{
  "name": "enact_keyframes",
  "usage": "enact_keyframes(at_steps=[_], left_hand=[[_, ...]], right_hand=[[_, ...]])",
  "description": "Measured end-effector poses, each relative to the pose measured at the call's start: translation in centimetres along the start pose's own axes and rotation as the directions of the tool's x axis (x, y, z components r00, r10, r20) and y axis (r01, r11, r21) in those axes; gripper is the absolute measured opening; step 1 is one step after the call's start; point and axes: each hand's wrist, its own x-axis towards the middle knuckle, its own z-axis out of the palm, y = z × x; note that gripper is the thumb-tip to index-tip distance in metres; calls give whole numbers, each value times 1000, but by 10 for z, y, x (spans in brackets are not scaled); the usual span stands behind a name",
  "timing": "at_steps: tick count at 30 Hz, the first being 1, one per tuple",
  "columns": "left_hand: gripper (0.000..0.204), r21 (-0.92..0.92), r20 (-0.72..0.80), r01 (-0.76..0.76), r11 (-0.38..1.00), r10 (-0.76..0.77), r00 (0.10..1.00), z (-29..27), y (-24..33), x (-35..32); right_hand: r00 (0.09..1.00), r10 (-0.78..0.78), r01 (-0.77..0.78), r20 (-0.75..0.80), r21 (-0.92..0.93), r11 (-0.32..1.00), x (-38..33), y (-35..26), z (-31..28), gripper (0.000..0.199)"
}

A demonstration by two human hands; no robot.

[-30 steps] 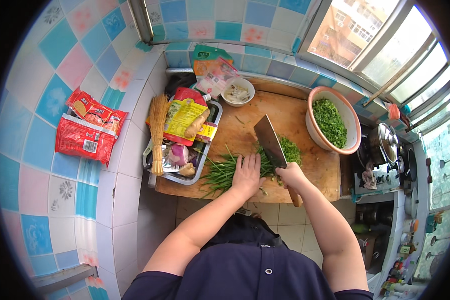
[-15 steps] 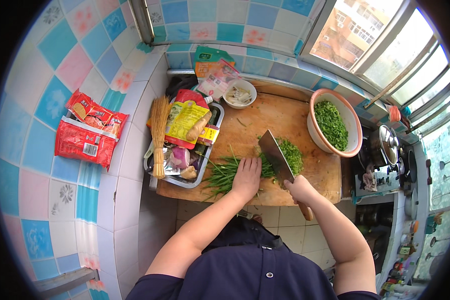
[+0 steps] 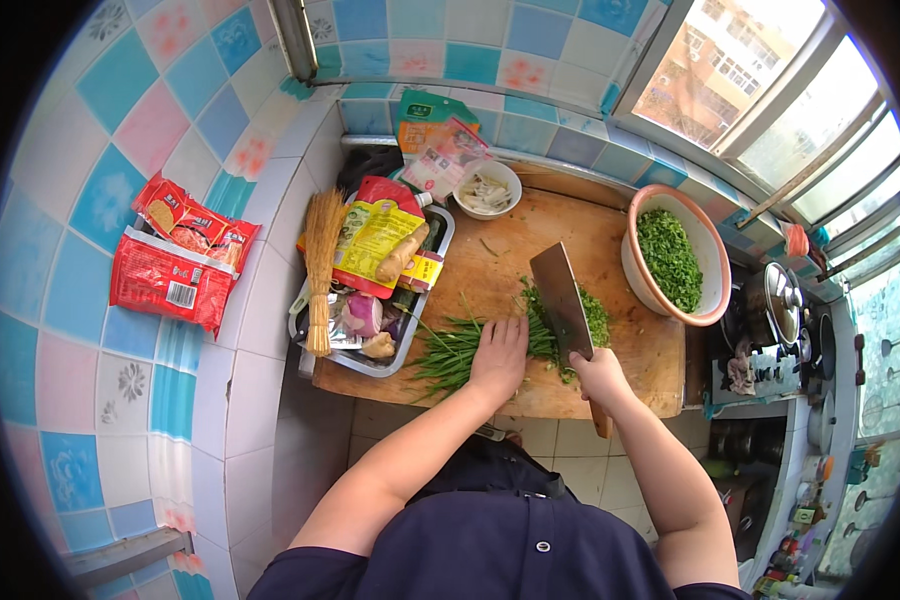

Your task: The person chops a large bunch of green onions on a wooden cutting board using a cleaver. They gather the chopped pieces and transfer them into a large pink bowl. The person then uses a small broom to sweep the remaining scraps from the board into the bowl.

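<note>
left hand: palm down, fingers laid out flat and nearly together, pressing on a bunch of long greens; not pinching. right hand: wrapped round the handle of a cleaver, blade angled up and left, just right of the left fingertips. whether the edge touches the board, cannot tell.

step in hand, as i judge it: mid-chop. uncut stems lie under and left of the left hand; cut greens sit loose to the right of the blade.

next move would call for the left fingers to be drawn back from the edge, bunch held firm, blade brought down square across the stems.

further out: all this on a wooden board. at its far right, a large rimmed bowl holding chopped greens. far edge, a small white bowl with pale pieces. left, a metal tray with ginger, a purple vegetable and packets; a straw brush lies over its left side.
</note>
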Motion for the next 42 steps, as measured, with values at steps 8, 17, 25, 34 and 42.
enact_keyframes(at_steps=[8,17,25,34,42], left_hand=[[74,-47,-75,62,997,-65,995,-10,1,4],[59,45,7,-2,999,2,1000,-1,-2,0],[55,58,-16,-71,996,73,997,3,-2,1],[55,41,-15,-59,997,59,998,2,-6,0],[60,-129,-44,-42,991,37,998,-1,-9,-1]], right_hand=[[998,-49,53,33,-120,991,-28,11,-15,31],[998,25,-6,51,-341,940,-19,-5,-4,32],[988,107,-67,108,-322,945,12,-27,7,37],[959,229,-191,169,-214,958,5,-5,-8,35],[995,-56,59,82,-37,998,5,7,19,27]])
